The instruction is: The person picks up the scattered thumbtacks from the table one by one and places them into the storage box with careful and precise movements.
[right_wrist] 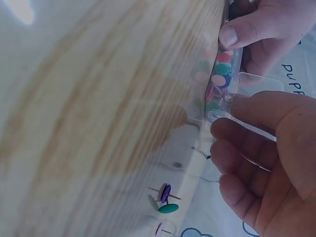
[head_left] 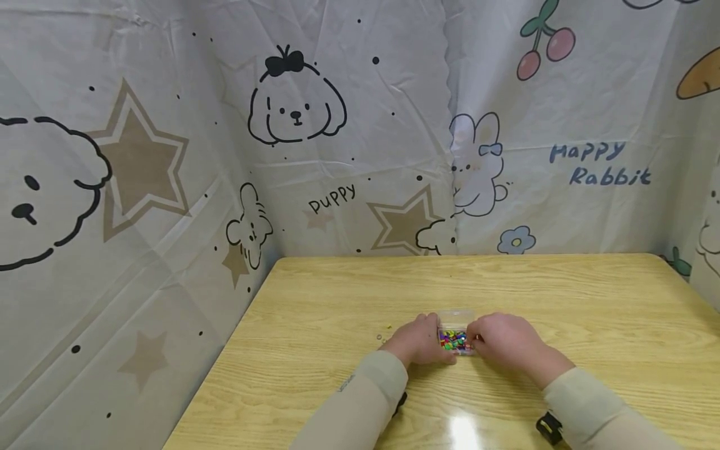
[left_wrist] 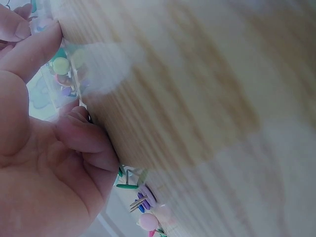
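A small clear plastic box (head_left: pixel 464 352) of colourful thumbtacks (head_left: pixel 453 339) stands on the table with its clear lid (head_left: pixel 457 314) raised at the back. At its left side, my left hand (head_left: pixel 419 340) grips the box, thumb along the near edge and fingers behind. My right hand (head_left: pixel 509 340) is at the opposite end, curled, with thumb and index fingertips at the box's corner. Its palm and bent fingers (right_wrist: pixel 237 153) show in the right wrist view. There the left thumb (right_wrist: pixel 228 37) presses the box's far end. Round tack heads (left_wrist: pixel 61 65) show through the wall in the left wrist view.
Loose tacks (left_wrist: pixel 145 197) lie on the table left of my left hand. More loose tacks, including a green one (right_wrist: pixel 168 208) and a purple one (right_wrist: pixel 165 193), are near my right hand. A printed cloth (head_left: pixel 315 206) hangs behind the wood-grain table (head_left: pixel 337 287).
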`<state>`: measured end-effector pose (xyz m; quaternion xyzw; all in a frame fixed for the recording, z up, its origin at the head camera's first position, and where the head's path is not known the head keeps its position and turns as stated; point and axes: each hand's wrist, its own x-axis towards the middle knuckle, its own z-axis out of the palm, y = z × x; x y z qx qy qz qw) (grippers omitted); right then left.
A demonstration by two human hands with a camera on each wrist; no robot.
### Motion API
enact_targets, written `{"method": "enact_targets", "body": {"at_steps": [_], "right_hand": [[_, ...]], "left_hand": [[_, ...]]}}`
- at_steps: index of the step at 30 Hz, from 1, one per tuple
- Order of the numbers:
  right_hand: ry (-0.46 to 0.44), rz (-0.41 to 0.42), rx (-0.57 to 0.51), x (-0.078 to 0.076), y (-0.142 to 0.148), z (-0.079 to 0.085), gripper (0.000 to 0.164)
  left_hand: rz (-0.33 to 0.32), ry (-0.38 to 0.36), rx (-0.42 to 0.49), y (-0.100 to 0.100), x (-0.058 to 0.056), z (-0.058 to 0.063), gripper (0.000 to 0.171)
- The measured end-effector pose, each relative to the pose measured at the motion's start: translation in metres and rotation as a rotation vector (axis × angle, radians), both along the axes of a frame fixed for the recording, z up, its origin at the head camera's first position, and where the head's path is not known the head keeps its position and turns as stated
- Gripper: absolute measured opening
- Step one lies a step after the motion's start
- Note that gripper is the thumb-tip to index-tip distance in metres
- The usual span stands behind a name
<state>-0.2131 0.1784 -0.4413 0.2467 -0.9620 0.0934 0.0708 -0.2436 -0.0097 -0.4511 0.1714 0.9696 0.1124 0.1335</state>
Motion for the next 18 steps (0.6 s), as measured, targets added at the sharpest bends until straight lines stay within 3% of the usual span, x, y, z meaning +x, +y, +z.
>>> {"method": "enact_targets", "body": {"at_steps": [18], "right_hand": [[-0.007,0.005,-0.039,0.0019,0.0069,0.0028,0.009]], "left_hand": [[0.000,-0.009,-0.003,-0.0020,-0.0002,-0.0002,0.068]]}}
